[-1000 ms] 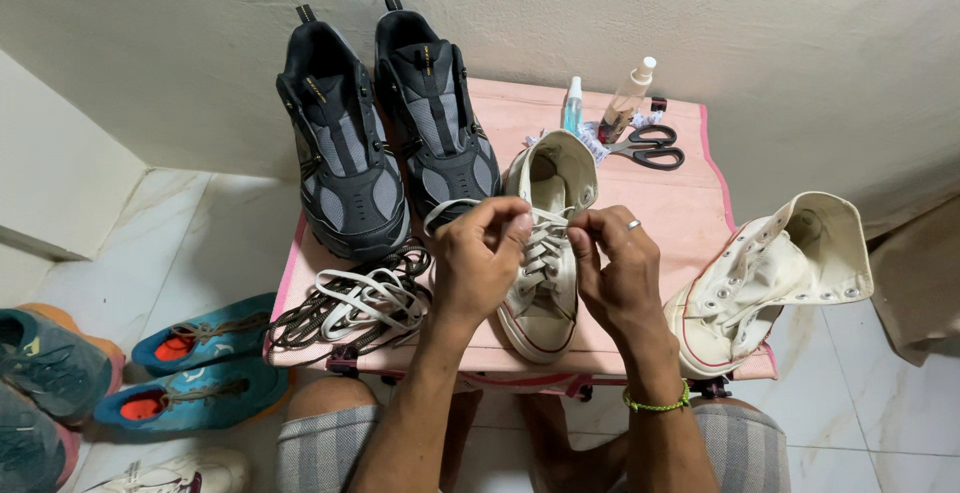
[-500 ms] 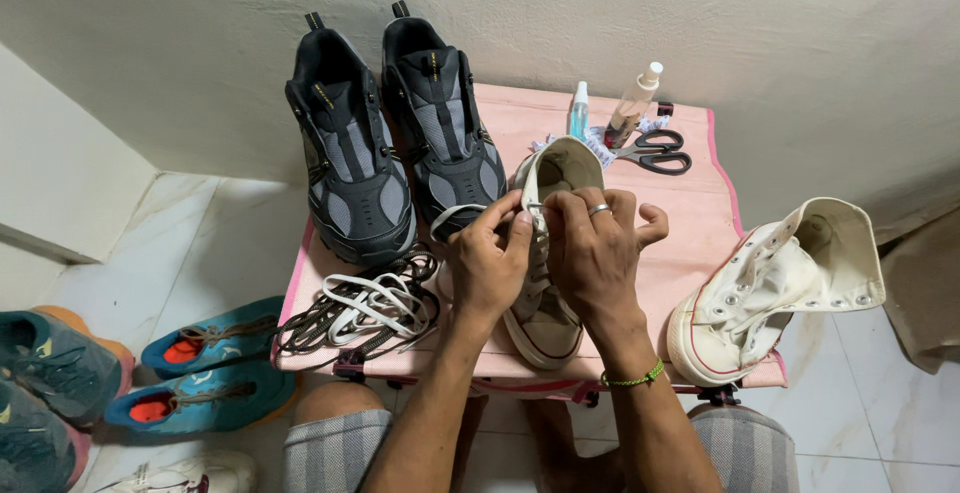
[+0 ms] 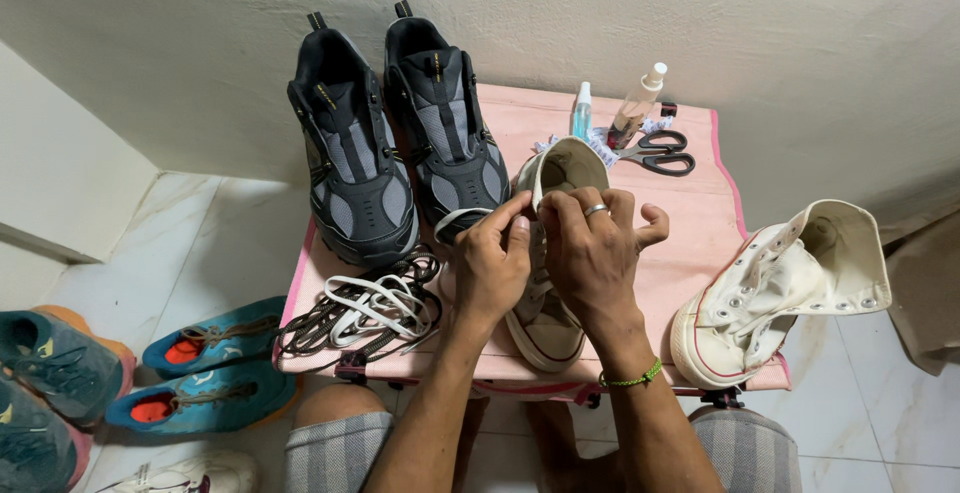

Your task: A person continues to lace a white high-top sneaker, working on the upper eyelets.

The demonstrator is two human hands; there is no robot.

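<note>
A cream low sneaker [image 3: 556, 325] lies toe toward me on a small pink table [image 3: 700, 233]. My left hand [image 3: 492, 265] pinches a white lace [image 3: 455, 217] at the shoe's upper eyelets. My right hand [image 3: 596, 248], with a ring and a green wrist band, grips the same spot on the shoe's collar from the right, thumb lifted. Both hands cover the shoe's middle. A white high-top sneaker [image 3: 780, 293] lies on its side at the table's right edge.
Two black and grey trainers [image 3: 395, 143] stand at the table's back left. A heap of loose laces [image 3: 360, 308] lies front left. Two spray bottles [image 3: 632, 108] and scissors [image 3: 662, 153] are at the back. Blue and orange shoes [image 3: 215, 368] sit on the tiled floor, left.
Both hands have moved up the sneaker from its mid lacing to the collar, close together. The lace loop now trails to the left of the shoe.
</note>
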